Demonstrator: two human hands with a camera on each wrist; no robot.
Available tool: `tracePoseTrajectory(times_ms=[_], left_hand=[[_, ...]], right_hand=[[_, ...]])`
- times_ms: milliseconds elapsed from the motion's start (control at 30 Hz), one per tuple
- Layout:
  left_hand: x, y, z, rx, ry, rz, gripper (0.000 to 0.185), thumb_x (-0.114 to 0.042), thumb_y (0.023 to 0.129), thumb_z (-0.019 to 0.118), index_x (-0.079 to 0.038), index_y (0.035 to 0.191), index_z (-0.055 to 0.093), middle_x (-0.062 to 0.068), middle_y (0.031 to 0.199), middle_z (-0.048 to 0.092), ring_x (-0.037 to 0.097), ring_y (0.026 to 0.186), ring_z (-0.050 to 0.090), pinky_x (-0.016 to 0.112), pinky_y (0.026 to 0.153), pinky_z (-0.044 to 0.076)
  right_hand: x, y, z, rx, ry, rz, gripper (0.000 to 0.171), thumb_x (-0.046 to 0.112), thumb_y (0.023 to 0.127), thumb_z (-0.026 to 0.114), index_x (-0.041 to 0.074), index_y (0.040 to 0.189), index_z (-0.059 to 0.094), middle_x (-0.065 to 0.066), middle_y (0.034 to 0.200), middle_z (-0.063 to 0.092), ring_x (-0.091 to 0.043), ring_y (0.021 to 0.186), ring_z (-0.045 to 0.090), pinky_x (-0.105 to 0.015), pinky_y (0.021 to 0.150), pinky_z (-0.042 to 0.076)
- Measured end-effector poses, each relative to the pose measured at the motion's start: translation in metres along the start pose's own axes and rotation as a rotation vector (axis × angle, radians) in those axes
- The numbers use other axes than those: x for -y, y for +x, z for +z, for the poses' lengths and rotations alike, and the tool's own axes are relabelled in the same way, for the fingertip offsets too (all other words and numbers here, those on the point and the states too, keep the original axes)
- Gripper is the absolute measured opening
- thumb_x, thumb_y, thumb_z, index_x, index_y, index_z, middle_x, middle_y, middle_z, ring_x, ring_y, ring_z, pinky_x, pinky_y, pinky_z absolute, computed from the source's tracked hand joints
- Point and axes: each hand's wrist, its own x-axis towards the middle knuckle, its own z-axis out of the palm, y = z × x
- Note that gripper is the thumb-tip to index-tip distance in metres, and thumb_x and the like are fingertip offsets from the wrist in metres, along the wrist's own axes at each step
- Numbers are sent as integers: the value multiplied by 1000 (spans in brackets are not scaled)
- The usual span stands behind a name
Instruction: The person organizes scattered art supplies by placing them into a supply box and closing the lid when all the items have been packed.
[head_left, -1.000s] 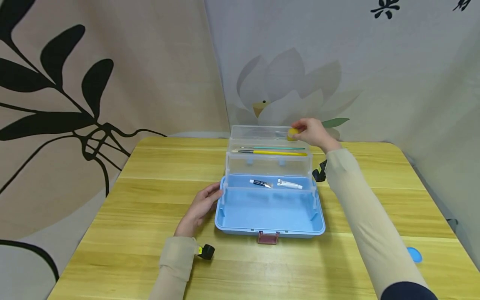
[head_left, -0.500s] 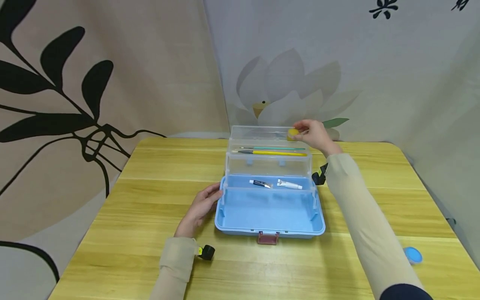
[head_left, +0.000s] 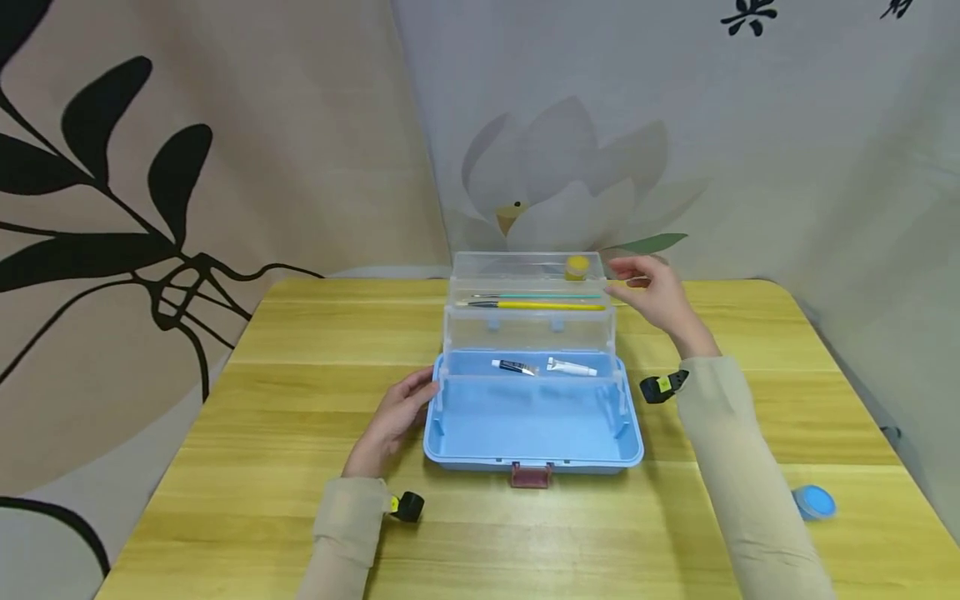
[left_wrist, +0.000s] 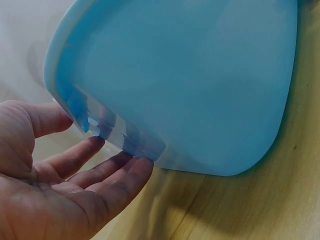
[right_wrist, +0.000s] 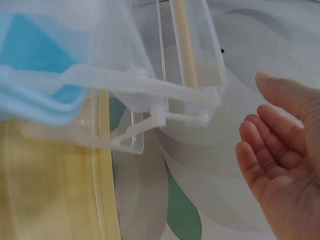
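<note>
A light blue storage box [head_left: 528, 425] stands with its clear tiered trays [head_left: 528, 332] raised at the back. My left hand [head_left: 396, 417] holds its left side; the left wrist view shows the thumb at the rim and the fingertips against the wall. My right hand [head_left: 652, 293] is beside the upper trays at the right, fingers loosely bent with nothing in them. A small yellow-lidded jar [head_left: 577, 267] sits in the top tray. A yellow paintbrush [head_left: 540, 306] and a thin teal brush [head_left: 536, 296] lie in the tray below. Two paint tubes, one dark [head_left: 515, 367] and one white [head_left: 572, 367], lie lower down.
A blue-lidded jar [head_left: 815, 502] is on the wooden table [head_left: 300, 400] at the right, close to the right sleeve [head_left: 750, 475]. A maroon latch [head_left: 531, 476] hangs at the box's front. A printed cloth [head_left: 300, 150] hangs behind the table.
My right hand has let go of the yellow-lidded jar and drawn back to the right, leaving it in the top tray. The left hand stays at the box's side.
</note>
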Motion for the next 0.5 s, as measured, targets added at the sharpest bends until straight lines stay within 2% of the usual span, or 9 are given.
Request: tracePoseTrajectory(times_ms=[100, 300, 500], left_hand=[[0, 0, 0, 2, -1, -2, 46, -21, 97, 53, -5, 139, 43, 17, 139, 45, 30, 120, 49, 43, 98, 42], [1, 0, -1, 10, -8, -2, 45, -20, 97, 52, -5, 139, 42, 17, 140, 44, 31, 122, 48, 43, 100, 41], [-1, 0, -1, 16, -12, -6, 46, -20, 97, 51, -4, 140, 41, 17, 141, 43, 30, 123, 46, 44, 101, 40]], right_hand=[[1, -15, -4, -29, -3, -35, 38, 6, 85, 69, -6, 119, 58, -22, 115, 57, -32, 101, 53, -46, 90, 44], [1, -47, -11, -96, -25, -87, 36, 1, 82, 70, -5, 116, 60, -20, 110, 59, -23, 96, 54, -22, 85, 46], [-2, -77, -15, -165, -49, -140, 36, -7, 77, 72, -7, 112, 62, -21, 105, 61, -13, 90, 54, -12, 81, 43]])
